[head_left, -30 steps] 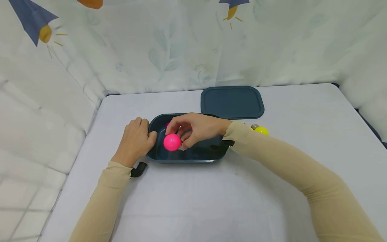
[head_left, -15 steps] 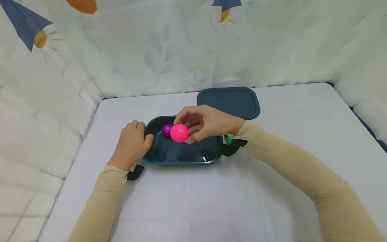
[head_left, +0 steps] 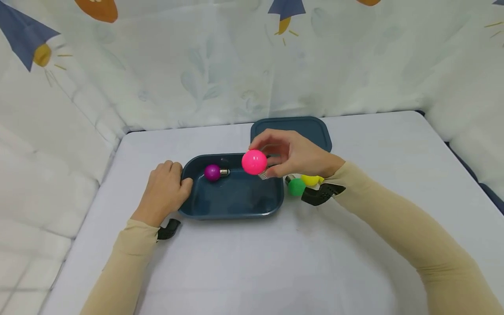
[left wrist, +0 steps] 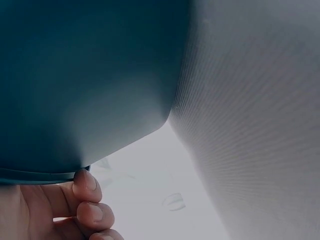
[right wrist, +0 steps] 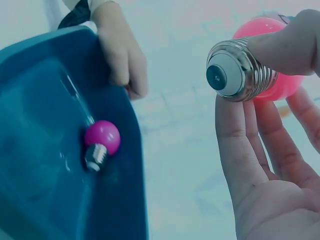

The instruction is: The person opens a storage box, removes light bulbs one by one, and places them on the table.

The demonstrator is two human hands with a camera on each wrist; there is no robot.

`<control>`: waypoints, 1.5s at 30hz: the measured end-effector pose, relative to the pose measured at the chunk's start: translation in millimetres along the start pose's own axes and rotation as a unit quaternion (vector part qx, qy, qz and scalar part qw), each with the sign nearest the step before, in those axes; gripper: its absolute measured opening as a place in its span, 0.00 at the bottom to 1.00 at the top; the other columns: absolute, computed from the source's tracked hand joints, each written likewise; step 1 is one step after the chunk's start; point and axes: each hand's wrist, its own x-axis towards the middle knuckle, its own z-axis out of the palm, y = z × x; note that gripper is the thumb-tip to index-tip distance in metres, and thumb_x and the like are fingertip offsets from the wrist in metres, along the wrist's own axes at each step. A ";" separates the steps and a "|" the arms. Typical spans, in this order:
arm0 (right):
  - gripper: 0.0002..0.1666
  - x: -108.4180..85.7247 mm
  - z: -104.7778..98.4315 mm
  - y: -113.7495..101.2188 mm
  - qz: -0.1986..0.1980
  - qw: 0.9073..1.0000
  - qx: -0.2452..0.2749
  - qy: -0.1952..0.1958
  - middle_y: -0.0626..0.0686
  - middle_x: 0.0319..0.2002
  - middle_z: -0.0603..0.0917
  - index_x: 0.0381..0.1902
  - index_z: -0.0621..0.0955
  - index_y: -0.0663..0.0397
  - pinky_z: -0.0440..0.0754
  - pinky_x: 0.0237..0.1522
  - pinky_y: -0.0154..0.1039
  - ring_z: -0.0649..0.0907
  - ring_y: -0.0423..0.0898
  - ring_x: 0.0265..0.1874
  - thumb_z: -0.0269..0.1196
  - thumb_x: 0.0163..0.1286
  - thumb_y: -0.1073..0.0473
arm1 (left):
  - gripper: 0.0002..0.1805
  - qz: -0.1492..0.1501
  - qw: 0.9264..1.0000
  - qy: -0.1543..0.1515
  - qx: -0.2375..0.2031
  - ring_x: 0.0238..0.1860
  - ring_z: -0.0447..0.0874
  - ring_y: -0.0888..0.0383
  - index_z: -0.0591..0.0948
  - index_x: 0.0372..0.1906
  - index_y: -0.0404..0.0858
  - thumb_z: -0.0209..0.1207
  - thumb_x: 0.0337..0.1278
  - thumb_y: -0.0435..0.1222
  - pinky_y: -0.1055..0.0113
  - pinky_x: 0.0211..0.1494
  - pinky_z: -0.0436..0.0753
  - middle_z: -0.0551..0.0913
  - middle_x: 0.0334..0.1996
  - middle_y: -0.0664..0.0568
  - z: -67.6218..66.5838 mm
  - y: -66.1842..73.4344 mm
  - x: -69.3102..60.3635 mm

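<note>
A pink light bulb [head_left: 254, 162] with a metal screw base hangs above the right part of a dark blue box [head_left: 232, 210]. My right hand [head_left: 297, 153] pinches it, with the thumb on the threaded base in the right wrist view. Inside the box, towards the left, lies a purple bulb [head_left: 212, 173] on its side. My left hand [head_left: 165, 190] grips the box's left end. Its thumb lies over the rim, and its fingertips show under the rim [left wrist: 45, 176] in the left wrist view.
A green bulb [head_left: 296, 187] and a yellow bulb [head_left: 311, 180] lie on the white table right of the box, partly hidden by the right wrist and its black strap [head_left: 323, 194]. Behind the right hand is a flat dark blue lid [head_left: 315, 127].
My right hand has lifted the pink bulb and moved it to the right, away from the purple bulb. My left hand keeps its grip on the box. The view has shifted slightly.
</note>
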 end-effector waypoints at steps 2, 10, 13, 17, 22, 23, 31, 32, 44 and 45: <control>0.31 -4.2 -5.1 -0.9 0.001 1.000 -0.002 0.012 0.59 0.59 0.78 0.60 0.78 0.58 0.89 0.52 0.53 0.82 0.59 0.59 0.69 0.58 0.76 | 0.10 -0.001 1.000 0.002 -0.002 0.25 0.65 0.46 0.68 0.23 0.33 0.49 0.55 0.34 0.58 0.32 0.62 0.66 0.22 0.43 -0.6 -0.8 -1.1; 0.32 -25.1 -29.3 -2.4 -0.005 0.998 -0.021 0.063 0.56 0.60 0.79 0.59 0.78 0.54 0.88 0.54 0.46 0.83 0.56 0.59 0.67 0.58 0.78 | 0.10 -0.001 1.000 0.013 -0.003 0.24 0.64 0.46 0.68 0.22 0.34 0.49 0.55 0.34 0.59 0.31 0.61 0.66 0.21 0.44 -2.0 -2.0 -3.1; 0.32 -34.8 -37.5 -1.7 -0.007 0.996 -0.017 0.082 0.54 0.59 0.78 0.60 0.78 0.53 0.89 0.53 0.43 0.83 0.54 0.58 0.66 0.59 0.79 | 0.10 0.002 1.000 0.017 -0.004 0.24 0.64 0.46 0.67 0.22 0.34 0.49 0.55 0.34 0.60 0.30 0.60 0.65 0.21 0.44 -2.7 -1.7 -3.5; 0.30 -47.8 -47.2 1.5 -0.021 0.995 -0.008 0.102 0.53 0.58 0.79 0.60 0.78 0.53 0.89 0.50 0.38 0.84 0.51 0.54 0.65 0.61 0.79 | 0.09 0.005 1.000 0.021 -0.005 0.23 0.63 0.47 0.67 0.22 0.34 0.49 0.54 0.33 0.60 0.30 0.59 0.65 0.21 0.44 -4.4 -1.0 -3.4; 0.30 -63.3 -57.6 9.1 -0.026 0.991 0.009 0.129 0.52 0.58 0.80 0.60 0.79 0.53 0.88 0.50 0.36 0.84 0.47 0.54 0.63 0.63 0.80 | 0.10 0.006 1.000 0.021 -0.006 0.23 0.62 0.47 0.66 0.21 0.35 0.49 0.54 0.33 0.61 0.30 0.59 0.64 0.20 0.44 -6.3 -0.5 -3.5; 0.30 -66.2 -59.5 11.1 -0.024 0.990 0.010 0.135 0.51 0.58 0.79 0.60 0.79 0.52 0.88 0.50 0.36 0.84 0.47 0.54 0.63 0.63 0.80 | 0.10 0.006 1.000 0.021 -0.006 0.23 0.62 0.47 0.66 0.21 0.35 0.49 0.54 0.33 0.61 0.30 0.58 0.63 0.20 0.45 -6.8 -0.5 -3.8; 0.29 -90.4 -76.9 28.9 -0.010 0.983 0.027 0.182 0.51 0.61 0.77 0.62 0.77 0.55 0.88 0.49 0.34 0.83 0.45 0.54 0.61 0.66 0.80 | 0.10 -0.001 1.000 0.014 -0.004 0.23 0.62 0.47 0.65 0.21 0.36 0.49 0.53 0.33 0.60 0.30 0.58 0.63 0.21 0.45 -9.2 -1.9 -6.8; 0.29 -93.7 -79.4 31.5 -0.008 0.982 0.030 0.186 0.51 0.61 0.76 0.62 0.77 0.55 0.88 0.49 0.34 0.83 0.45 0.55 0.60 0.66 0.79 | 0.10 -0.002 1.000 0.013 -0.004 0.23 0.62 0.47 0.65 0.21 0.36 0.49 0.53 0.33 0.60 0.31 0.58 0.63 0.21 0.45 -9.3 -1.9 -6.7; 0.28 -129.3 -93.6 58.7 0.035 0.970 0.026 0.238 0.47 0.60 0.79 0.65 0.75 0.55 0.86 0.52 0.31 0.83 0.41 0.56 0.60 0.69 0.77 | 0.10 0.010 1.000 0.026 -0.010 0.22 0.61 0.47 0.65 0.20 0.36 0.48 0.53 0.33 0.61 0.30 0.57 0.62 0.20 0.46 -10.3 -1.1 -6.5; 0.28 -131.7 -94.3 60.3 0.040 0.969 0.028 0.243 0.47 0.60 0.79 0.65 0.76 0.55 0.86 0.52 0.30 0.84 0.41 0.55 0.60 0.69 0.77 | 0.10 0.010 1.000 0.026 -0.011 0.22 0.61 0.47 0.65 0.20 0.36 0.49 0.53 0.33 0.61 0.30 0.57 0.62 0.20 0.46 -10.5 -1.0 -6.3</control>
